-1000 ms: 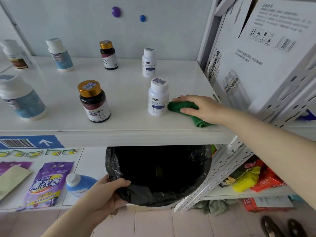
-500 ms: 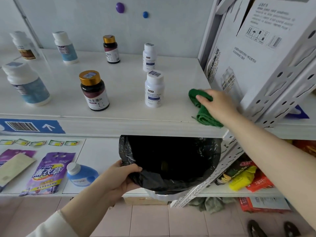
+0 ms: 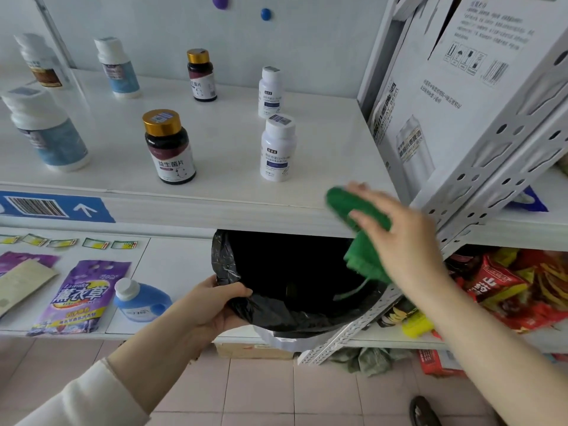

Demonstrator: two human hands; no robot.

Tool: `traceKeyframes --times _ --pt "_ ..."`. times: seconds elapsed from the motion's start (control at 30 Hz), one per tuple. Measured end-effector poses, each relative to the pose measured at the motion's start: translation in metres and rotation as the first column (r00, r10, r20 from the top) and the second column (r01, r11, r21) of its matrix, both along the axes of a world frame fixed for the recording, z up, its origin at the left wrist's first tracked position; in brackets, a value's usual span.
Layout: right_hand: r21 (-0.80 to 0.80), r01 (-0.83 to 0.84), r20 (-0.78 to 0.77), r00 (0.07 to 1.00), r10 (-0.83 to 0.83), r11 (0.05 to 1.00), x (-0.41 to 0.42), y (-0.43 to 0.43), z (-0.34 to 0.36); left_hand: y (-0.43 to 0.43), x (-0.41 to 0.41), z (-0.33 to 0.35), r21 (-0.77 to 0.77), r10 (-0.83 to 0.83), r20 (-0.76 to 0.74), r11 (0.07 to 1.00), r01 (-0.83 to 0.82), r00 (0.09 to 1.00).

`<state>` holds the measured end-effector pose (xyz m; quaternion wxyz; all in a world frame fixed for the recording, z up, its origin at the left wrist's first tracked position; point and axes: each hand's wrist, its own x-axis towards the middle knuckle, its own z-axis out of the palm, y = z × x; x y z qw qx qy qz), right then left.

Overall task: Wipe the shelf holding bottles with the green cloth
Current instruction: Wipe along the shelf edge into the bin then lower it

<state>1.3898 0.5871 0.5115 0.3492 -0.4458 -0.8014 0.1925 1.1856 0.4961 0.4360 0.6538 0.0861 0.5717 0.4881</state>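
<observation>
My right hand (image 3: 405, 241) covers the green cloth (image 3: 356, 210) at the front right edge of the shelf (image 3: 332, 149). The cloth hangs over a black bin bag (image 3: 276, 309), and blur hides whether my fingers grip it. My left hand (image 3: 212, 305) grips the bag's rim. I judge this corner wiped, with the area around the bottles (image 3: 169, 149) remaining.
</observation>
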Motion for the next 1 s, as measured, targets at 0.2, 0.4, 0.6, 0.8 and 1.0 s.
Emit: traceKeyframes --times 0.2,0.4,0.6,0.8,1.0 --pt "0.109 0.192 0.14 0.968 -0.206 0.975 -0.016 0.02 -0.027 -0.008 0.001 -0.003 0.01 0.003 0.004 1.0 -0.003 1.0" --pt "0.119 -0.218 0.009 0.976 0.218 0.969 -0.052 -0.035 -0.026 -0.03 -0.001 -0.012 0.006 0.066 0.014 0.998 -0.066 0.998" --pt "-0.083 -0.341 0.067 0.936 0.346 0.936 -0.074 -0.079 -0.062 -0.094 -0.032 -0.036 -0.013 0.186 0.053 0.983 -0.186 0.981" --pt "-0.243 -0.372 0.09 0.911 0.403 0.896 -0.148 -0.138 -0.073 -0.19 -0.082 -0.056 -0.04 0.341 0.033 0.94 -0.339 0.94" --pt "-0.407 -0.461 0.004 0.862 0.506 0.788 -0.279 -0.229 -0.107 -0.3 -0.162 -0.08 -0.077 0.498 0.004 0.865 -0.496 0.867"
